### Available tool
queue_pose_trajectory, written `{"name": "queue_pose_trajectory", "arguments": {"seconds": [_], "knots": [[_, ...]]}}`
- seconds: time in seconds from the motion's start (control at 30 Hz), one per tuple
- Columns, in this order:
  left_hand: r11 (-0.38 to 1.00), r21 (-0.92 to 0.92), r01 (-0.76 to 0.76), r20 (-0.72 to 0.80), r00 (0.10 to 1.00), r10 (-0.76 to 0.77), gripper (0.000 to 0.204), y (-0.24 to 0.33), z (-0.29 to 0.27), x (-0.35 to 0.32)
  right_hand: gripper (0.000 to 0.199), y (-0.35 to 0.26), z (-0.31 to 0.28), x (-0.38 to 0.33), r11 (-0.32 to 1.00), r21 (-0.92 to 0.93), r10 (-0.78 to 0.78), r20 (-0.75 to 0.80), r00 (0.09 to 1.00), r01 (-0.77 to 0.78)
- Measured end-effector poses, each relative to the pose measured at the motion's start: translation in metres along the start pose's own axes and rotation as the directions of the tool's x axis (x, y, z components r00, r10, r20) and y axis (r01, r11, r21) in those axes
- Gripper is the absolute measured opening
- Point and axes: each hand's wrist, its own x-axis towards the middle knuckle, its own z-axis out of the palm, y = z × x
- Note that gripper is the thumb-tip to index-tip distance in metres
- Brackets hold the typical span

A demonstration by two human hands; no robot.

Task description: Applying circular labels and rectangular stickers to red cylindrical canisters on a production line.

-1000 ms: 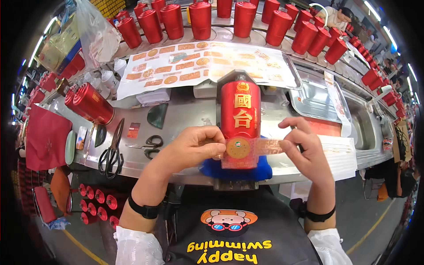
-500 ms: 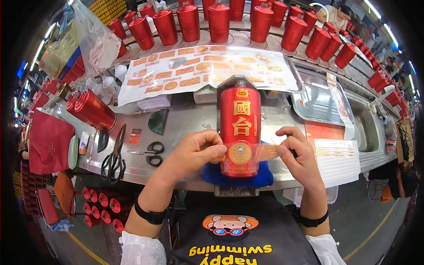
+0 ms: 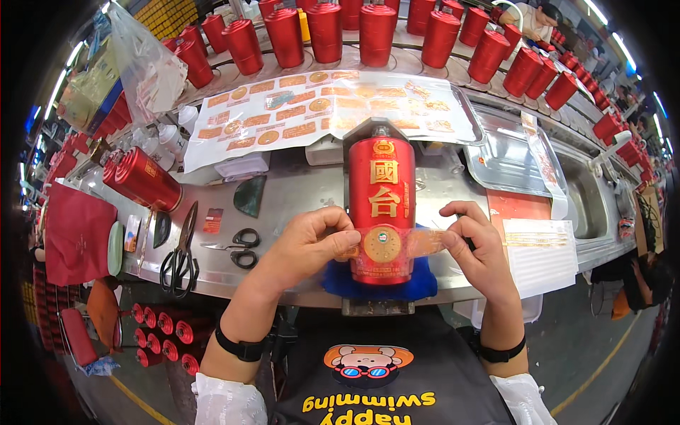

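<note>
I'm looking down at a red bottle [image 3: 381, 205] lying on a blue pad [image 3: 379, 280] at the near edge of the steel worktop [image 3: 297, 191], dead centre in view. Its long axis runs six to twelve o'clock, cap pointing away from me toward twelve, base at six.

My left hand [image 3: 312, 244] comes in from eight o'clock, fingertips pinched on the left end of a clear label strip [image 3: 386, 244] with a round gold seal. My right hand [image 3: 478, 244] comes in from four o'clock, thumb and forefinger closed on the right end. Both are gripping the strip, stretched across the lower body of the bottle.

As I judge it, the seal sits centred and appears pressed on, but the two ends stand off the bottle, so smoothing them round remains.

At eleven o'clock lies a sheet of label stickers [image 3: 319, 113]; beyond, a row of red bottles [image 3: 354, 28] stands. Black scissors [image 3: 237, 244] lie at nine, another red bottle on its side [image 3: 142, 180] at ten.
</note>
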Motion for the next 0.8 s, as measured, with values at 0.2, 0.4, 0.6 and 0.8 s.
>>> {"name": "queue_pose_trajectory", "arguments": {"seconds": [0.2,0.4,0.6,0.8], "knots": [[0.999,0.024,0.028,-0.015,1.000,-0.028,0.017,0.0021,0.0009,-0.0006,0.015,-0.0001,-0.0001,-0.0008,1.000,0.001,0.008,-0.001,1.000,-0.008],[0.999,0.044,0.008,-0.019,1.000,-0.008,0.016,0.0031,0.0020,0.0001,0.014,0.0015,0.0008,-0.0012,1.000,0.013,0.016,0.003,1.000,-0.016],[0.999,0.045,0.013,-0.031,0.999,-0.011,0.016,0.0016,0.0023,0.0008,0.016,0.0049,0.0028,-0.0003,1.000,-0.014,0.001,0.014,1.000,-0.001],[0.997,0.074,-0.036,-0.016,0.999,0.038,0.016,-0.0001,0.0017,0.0008,0.018,0.0083,0.0046,-0.0002,0.999,-0.004,0.035,0.038,0.999,-0.035]]}}
